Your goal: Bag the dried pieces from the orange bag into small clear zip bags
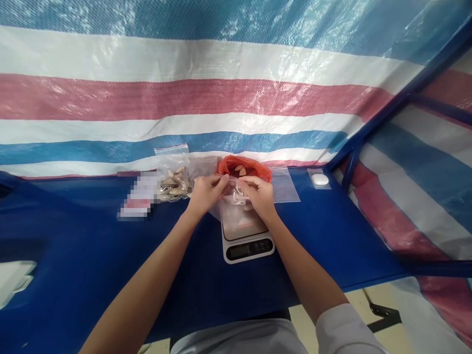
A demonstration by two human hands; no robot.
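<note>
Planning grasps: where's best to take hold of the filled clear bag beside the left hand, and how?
Pinch the filled clear bag by its top edge, probably from above: slack film rises past the lumpy contents, while the left hand crowds its right side.

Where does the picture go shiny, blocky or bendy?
Head view: white glare streaks the blue, white and red striped plastic sheet, whose stripes curve, maybe from the lens; head view: little glints on the clear plastic bag between left hand and right hand; head view: square blocks cover a pale patch over the blue tabletop.
</note>
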